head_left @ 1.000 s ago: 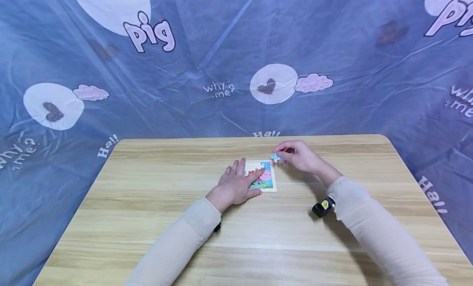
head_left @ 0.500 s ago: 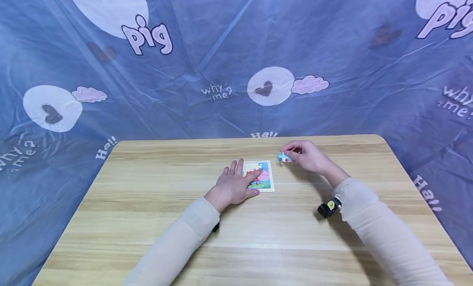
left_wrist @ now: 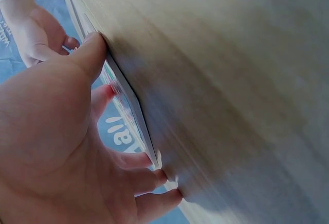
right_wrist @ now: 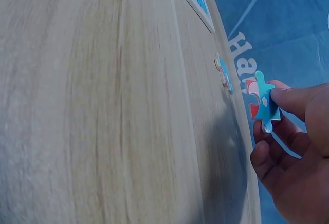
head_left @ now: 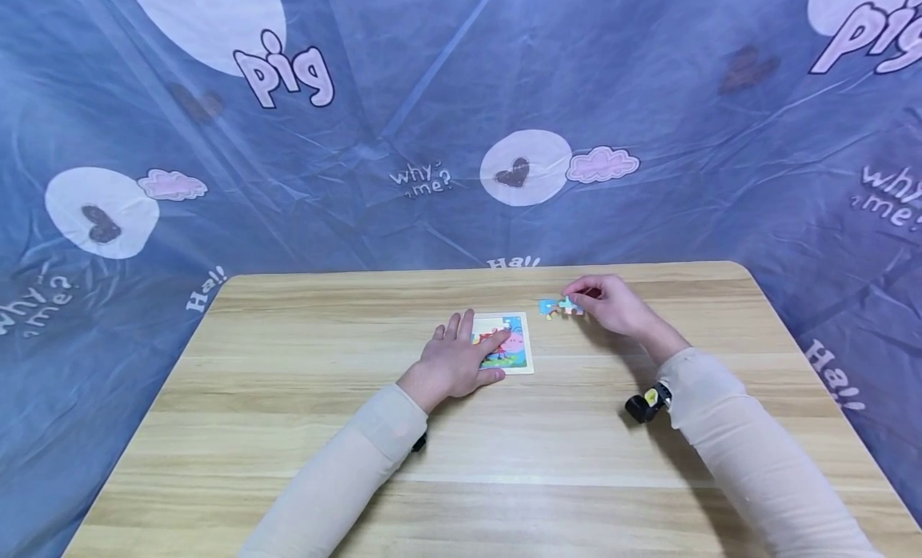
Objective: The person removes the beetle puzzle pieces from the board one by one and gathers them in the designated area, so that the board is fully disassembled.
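Note:
My left hand [head_left: 457,362] rests on the puzzle board [head_left: 529,358] with its fingers spread. The board is a pale-framed square with a colourful pig picture, and bare backing shows in its upper part. In the left wrist view, the fingertips [left_wrist: 172,199] reach over the board's edge to the table. My right hand [head_left: 608,302] pinches a blue jigsaw piece [right_wrist: 265,100] with pink and red bits between thumb and fingers, raised above the table. A second jigsaw piece [head_left: 547,307] lies flat on the table, between the board and my right hand.
The wood-grain table [head_left: 504,478] ends at a back edge just beyond the right hand. Behind it hangs a blue printed cloth [head_left: 403,78]. A black camera [head_left: 646,403] sits on the right wrist.
My right hand has moved right, away from the board, with a jigsaw piece in its pinch. The second piece now shows on the table to its left. My left hand stays on the board.

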{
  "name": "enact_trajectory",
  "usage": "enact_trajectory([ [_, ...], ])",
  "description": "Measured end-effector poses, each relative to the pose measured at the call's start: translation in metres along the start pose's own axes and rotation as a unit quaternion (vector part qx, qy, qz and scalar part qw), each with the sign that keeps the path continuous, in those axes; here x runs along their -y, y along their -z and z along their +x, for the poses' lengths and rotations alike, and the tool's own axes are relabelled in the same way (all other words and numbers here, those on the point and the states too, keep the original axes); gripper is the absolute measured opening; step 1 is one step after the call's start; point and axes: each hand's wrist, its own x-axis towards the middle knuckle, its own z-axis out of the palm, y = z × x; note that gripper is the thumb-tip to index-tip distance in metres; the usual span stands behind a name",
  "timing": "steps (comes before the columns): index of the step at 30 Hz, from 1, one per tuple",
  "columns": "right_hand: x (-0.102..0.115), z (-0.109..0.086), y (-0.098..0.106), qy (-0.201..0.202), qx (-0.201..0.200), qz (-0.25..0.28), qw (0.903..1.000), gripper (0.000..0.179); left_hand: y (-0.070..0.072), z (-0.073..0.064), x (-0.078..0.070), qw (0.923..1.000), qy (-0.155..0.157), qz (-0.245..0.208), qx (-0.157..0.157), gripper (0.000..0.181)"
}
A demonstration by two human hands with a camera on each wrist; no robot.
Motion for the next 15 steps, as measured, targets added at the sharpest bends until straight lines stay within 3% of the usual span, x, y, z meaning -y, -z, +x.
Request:
enact_trajectory([
  [15, -0.009, 0.0087, -0.0016, -0.015, -0.003, -0.035, 0.9993, 0.023, -0.001, 0.001, 0.0011, 1.0, -0.002, -0.007, -0.001, 0.07],
])
